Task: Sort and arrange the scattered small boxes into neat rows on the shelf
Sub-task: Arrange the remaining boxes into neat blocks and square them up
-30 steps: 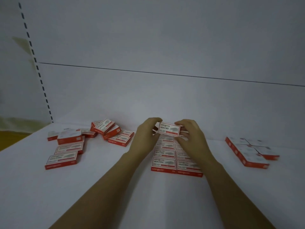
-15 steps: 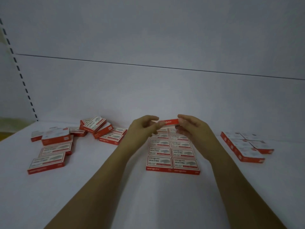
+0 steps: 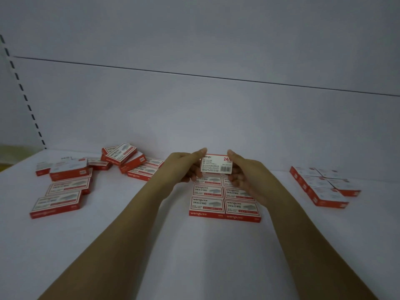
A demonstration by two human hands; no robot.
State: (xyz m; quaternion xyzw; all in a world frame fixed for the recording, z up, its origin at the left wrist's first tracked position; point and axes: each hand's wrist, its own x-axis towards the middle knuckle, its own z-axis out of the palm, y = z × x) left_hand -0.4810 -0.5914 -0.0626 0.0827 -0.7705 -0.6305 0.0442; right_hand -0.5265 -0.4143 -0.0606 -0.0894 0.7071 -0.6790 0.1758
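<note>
A small red and white staple box (image 3: 216, 164) is held up between both hands, its barcode side facing me. My left hand (image 3: 184, 167) pinches its left end and my right hand (image 3: 245, 172) pinches its right end. Directly below them, several matching boxes lie flat in two neat columns (image 3: 225, 200) on the white shelf (image 3: 194, 256). The far boxes of those columns are hidden behind my hands.
A loose heap of red and white boxes (image 3: 121, 158) lies at the back left, with more scattered boxes (image 3: 62, 189) nearer the left edge. Another tidy group of boxes (image 3: 324, 185) sits at the right. The shelf's back wall (image 3: 216, 105) rises just behind.
The held box has been turned over between my fingers, from its front face, through edge-on, to its barcode side. Both hands stayed above the two columns.
</note>
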